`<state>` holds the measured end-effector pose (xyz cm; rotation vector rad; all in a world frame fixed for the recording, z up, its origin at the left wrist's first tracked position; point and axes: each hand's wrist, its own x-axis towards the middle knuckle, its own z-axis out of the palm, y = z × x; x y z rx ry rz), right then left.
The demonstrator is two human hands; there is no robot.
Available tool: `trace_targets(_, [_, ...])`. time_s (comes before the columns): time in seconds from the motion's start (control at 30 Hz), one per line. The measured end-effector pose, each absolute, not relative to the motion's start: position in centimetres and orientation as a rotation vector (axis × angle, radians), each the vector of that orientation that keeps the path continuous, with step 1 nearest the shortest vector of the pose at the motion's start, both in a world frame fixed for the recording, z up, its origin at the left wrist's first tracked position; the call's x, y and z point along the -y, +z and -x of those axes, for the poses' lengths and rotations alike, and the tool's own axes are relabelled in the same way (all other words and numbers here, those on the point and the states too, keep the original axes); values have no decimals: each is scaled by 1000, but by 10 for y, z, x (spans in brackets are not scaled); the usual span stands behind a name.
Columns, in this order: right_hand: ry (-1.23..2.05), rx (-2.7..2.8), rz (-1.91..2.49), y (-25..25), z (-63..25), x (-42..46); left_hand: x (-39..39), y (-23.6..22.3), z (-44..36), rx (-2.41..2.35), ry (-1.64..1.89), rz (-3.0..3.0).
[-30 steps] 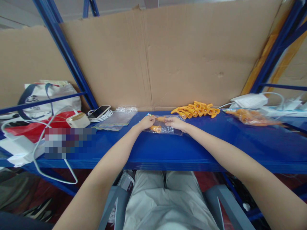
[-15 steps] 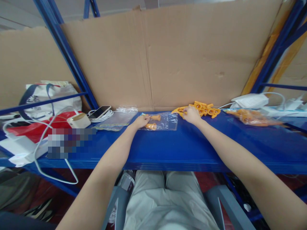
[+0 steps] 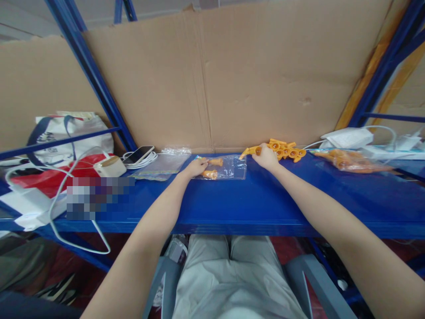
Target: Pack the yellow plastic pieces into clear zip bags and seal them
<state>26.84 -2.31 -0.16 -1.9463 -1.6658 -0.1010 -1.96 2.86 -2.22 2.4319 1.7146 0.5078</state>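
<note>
Clear bag (image 3: 234, 167), one: lying flat on the blue table (image 3: 232, 208), in front of the cardboard (image 3: 249, 79). Orange pieces (image 3: 210, 174), two: at the bag's left half, one behind the other; whether inside or on top, cannot be told.

Left hand (image 3: 198, 167), one: fingers narrow, holding the bag's left end beside the two pieces. Right hand (image 3: 266, 157), one: fingers curled down at the left part of the orange pile (image 3: 287, 151) — their grip is hidden, so open or closed cannot be told.

Orange pile: at least six pieces, overlapping, several wide ends facing forward; exact count unclear. Filled bag (image 3: 353, 162), one: right of the pile, orange contents, uncounted.

Left side — flat empty bags (image 3: 169, 163), overlapping, number unclear; one phone (image 3: 141, 153) on a coiled white cable (image 3: 151, 158); one tote bag (image 3: 76, 137).
</note>
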Motion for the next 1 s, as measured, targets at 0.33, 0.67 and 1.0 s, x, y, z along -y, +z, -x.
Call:
trace_targets(0.33, [99, 1462, 1240, -2, -279, -1, -25, -19, 18, -1739, 509, -2401])
trace_targets(0.67, [-16, 2148, 1298, -11, -266, 11, -28, -21, 19, -1724, 532, -2407])
trace_targets(1.0, [22, 2244, 1185, -24, -249, 10, -27, -19, 19, -1727, 431, -2477])
